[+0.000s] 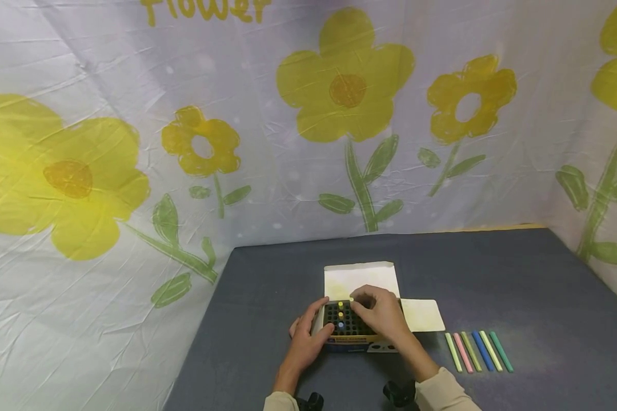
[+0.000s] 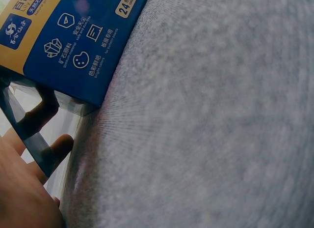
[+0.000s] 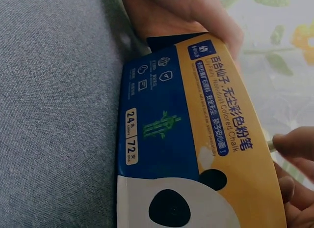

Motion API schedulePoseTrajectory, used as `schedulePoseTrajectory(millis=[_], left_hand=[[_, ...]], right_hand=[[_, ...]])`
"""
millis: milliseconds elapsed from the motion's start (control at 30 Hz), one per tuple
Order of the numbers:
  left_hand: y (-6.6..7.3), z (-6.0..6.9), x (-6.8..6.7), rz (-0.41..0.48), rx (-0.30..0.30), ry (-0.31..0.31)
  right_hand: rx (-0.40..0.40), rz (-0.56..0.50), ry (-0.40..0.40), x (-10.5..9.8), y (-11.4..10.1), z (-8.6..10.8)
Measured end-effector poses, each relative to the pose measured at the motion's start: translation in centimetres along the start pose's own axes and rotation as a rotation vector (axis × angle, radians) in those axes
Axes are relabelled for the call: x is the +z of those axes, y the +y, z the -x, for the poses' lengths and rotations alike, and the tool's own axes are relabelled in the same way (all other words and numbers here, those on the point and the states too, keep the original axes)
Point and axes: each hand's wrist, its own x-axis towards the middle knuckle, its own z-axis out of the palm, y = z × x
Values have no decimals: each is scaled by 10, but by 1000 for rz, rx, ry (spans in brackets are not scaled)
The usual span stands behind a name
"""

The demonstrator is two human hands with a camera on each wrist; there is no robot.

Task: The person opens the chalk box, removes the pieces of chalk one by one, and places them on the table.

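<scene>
An opened box of colored chalk (image 1: 355, 339) stands on the dark table, its top showing a grid of dark holes. A yellow chalk (image 1: 341, 306), an orange chalk (image 1: 341, 315) and a blue chalk (image 1: 341, 326) poke out of one column. My left hand (image 1: 307, 341) grips the box's left end, thumb at the front corner and a finger at the back. Over the grid, my right hand (image 1: 383, 314) pinches a pale yellow-green chalk stick (image 3: 272, 146) between thumb and finger. How deep that stick sits is hidden by the box wall.
To the right of the box, several chalk sticks (image 1: 478, 351) lie side by side on the table (image 1: 545, 297). The white lid (image 1: 360, 277) is folded back, and a side flap (image 1: 423, 315) sticks out right. A flower-printed curtain (image 1: 288, 188) hangs behind.
</scene>
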Motion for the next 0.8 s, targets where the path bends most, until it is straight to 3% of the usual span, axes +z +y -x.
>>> schedulePoseTrajectory(millis=[233,500,800], left_hand=[[0,0,0,-6,2,-5],[1,1,1,-13,0,2],[4,2,0,-9,-13,4]], right_hand=[[-16,-77,-20,-6,-2,0],[-121,-104,50,-15,-2,-5],[-148,-142,73,-28,3,-6]])
